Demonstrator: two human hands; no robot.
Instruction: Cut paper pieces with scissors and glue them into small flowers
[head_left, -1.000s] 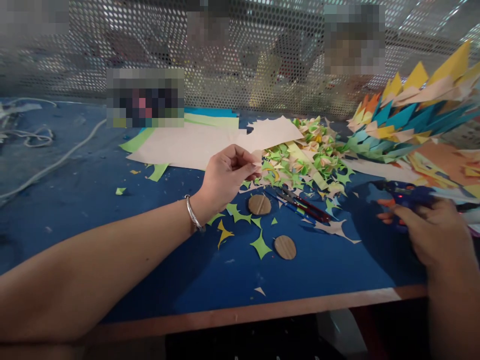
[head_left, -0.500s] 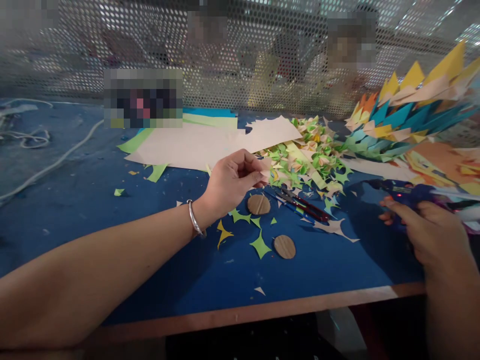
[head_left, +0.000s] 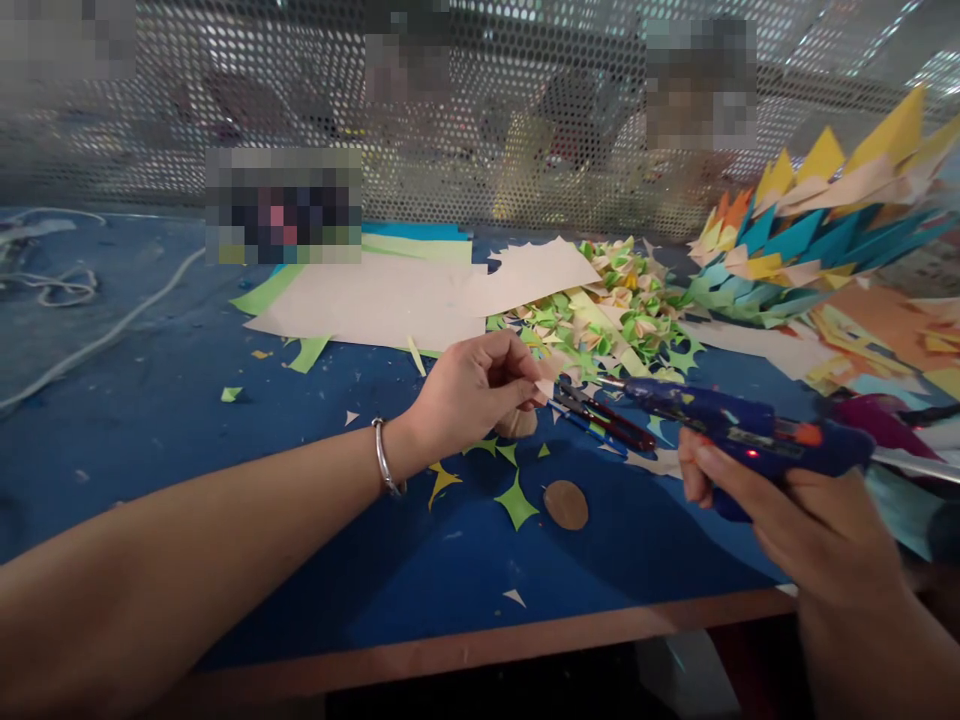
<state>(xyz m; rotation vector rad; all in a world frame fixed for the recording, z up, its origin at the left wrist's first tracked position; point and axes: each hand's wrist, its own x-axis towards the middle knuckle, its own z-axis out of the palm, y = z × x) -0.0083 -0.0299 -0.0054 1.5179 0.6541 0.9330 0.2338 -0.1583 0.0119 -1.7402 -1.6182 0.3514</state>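
Note:
Between thumb and fingertips, my left hand [head_left: 487, 385] pinches a small pale paper piece [head_left: 545, 390] above the table. My right hand [head_left: 795, 520] grips a dark blue glue gun [head_left: 735, 425] with a small red light, its nozzle pointing left toward the paper piece, a gap between them. Under the nozzle lie dark-handled scissors [head_left: 611, 420] and a blue pen-like stick [head_left: 589, 428]. One round cardboard disc [head_left: 566, 505] lies in front; another disc [head_left: 517, 424] is partly hidden by my left hand. Green paper scraps [head_left: 517, 502] and a yellow scrap [head_left: 442, 482] lie nearby.
A heap of folded green and pink paper pieces [head_left: 626, 310] sits behind my hands, beside large pale sheets [head_left: 375, 295]. On the right stands a layered, spiky paper construction [head_left: 832, 220]. A white cord [head_left: 120, 325] runs along the left; a perforated metal screen [head_left: 487, 130] bounds the back.
My right hand has brought the glue gun leftward, its nozzle now close to my left hand. My left hand, still pinching the paper piece, has lowered slightly and now partly covers one cardboard disc.

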